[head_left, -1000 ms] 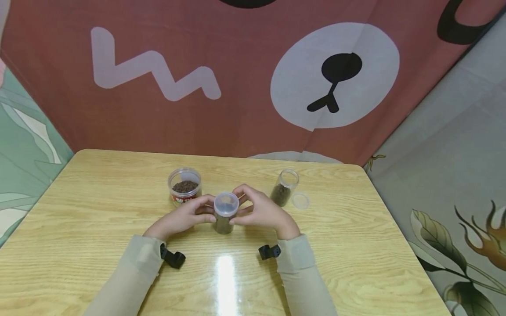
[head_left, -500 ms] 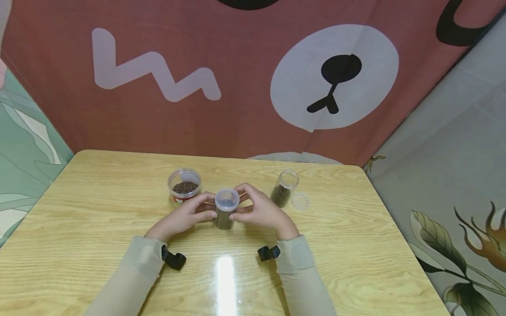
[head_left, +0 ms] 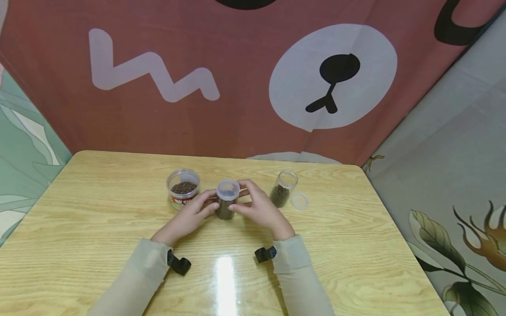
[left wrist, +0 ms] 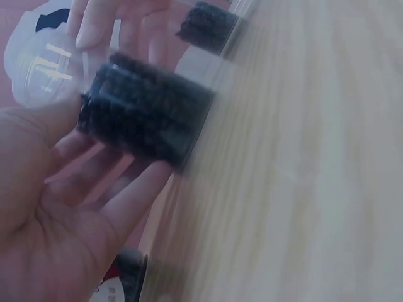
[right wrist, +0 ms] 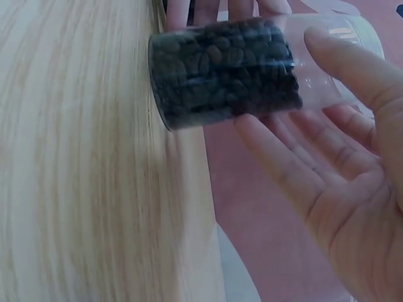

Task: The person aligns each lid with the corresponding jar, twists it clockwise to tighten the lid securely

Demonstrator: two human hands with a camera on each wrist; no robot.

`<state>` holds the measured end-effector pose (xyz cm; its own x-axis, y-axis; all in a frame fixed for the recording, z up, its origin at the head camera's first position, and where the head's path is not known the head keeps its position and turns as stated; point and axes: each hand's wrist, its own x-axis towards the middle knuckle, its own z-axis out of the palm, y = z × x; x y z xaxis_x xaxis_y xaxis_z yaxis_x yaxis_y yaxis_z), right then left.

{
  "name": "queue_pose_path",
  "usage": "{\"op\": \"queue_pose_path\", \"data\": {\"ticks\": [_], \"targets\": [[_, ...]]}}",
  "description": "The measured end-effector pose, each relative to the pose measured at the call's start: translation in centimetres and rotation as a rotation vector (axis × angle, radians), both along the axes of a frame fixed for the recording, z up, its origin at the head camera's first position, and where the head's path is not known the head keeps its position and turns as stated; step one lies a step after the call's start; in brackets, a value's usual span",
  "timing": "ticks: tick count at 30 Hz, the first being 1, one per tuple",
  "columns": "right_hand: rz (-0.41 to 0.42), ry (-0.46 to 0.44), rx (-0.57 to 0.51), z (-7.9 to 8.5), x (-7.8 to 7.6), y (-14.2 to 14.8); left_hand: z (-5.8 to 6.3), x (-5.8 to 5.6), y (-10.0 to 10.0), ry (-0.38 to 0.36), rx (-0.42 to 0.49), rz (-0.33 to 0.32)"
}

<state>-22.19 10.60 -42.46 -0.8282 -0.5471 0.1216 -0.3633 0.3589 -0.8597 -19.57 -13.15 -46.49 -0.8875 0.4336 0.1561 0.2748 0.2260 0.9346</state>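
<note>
Two hands share one clear jar (head_left: 226, 202) in the head view, near the middle of the tabletop (head_left: 336, 245). The left hand (head_left: 191, 213) and the right hand (head_left: 258, 206) close in from opposite sides, each grip pinching the wall between thumb and fingers. A cloudy cap (head_left: 228, 188) seems to sit on top; whether it is fully pressed down, I cannot tell. If it is loose, a tilt or uneven squeeze could pop it and scatter the contents. To the left, an open tub (head_left: 178, 203) with a red label holds brown grains (head_left: 183, 188), just beside the left hand; a careless elbow or knuckle might knock it. To the right, a second jar (head_left: 288, 181), apparently uncovered, is partly filled with something dark, with a loose lid (head_left: 300, 202) flat just beside it. A backward swing of the right hand could spill that one.

The left wrist view is blurred, but shows the clear jar crossing the left palm, dark almost to the shoulder.

In the right wrist view, dark beans (right wrist: 227, 72) fill the jar's lower part, leaving clear space above. The smooth wall might slip if either thumb eases off. Whether the base touches the tabletop is unclear.
</note>
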Motion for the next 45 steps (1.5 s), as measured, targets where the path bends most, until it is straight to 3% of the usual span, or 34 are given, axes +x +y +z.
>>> {"op": "queue_pose_path", "data": {"ticks": [10, 18, 29, 38, 45], "targets": [[-0.074, 0.040, -0.002, -0.4, 0.0, -1.0, -0.4, 0.0, 0.8, 0.095, -0.140, 0.134], [-0.130, 0.056, 0.005, -0.7, 0.1, -1.4, 0.1, 0.3, 1.9, 0.182, -0.240, 0.248], [-0.198, 0.021, -0.054, -1.4, 0.1, -2.1, 0.4, 0.5, 2.6, 0.162, -0.249, 0.384], [-0.211, 0.036, -0.059, -1.7, 0.1, -2.2, 0.8, 0.7, 2.9, 0.138, -0.285, 0.453], [-0.196, 0.070, -0.038, -1.9, 0.1, -2.2, 1.0, 0.8, 3.1, 0.118, -0.261, 0.482]]}}
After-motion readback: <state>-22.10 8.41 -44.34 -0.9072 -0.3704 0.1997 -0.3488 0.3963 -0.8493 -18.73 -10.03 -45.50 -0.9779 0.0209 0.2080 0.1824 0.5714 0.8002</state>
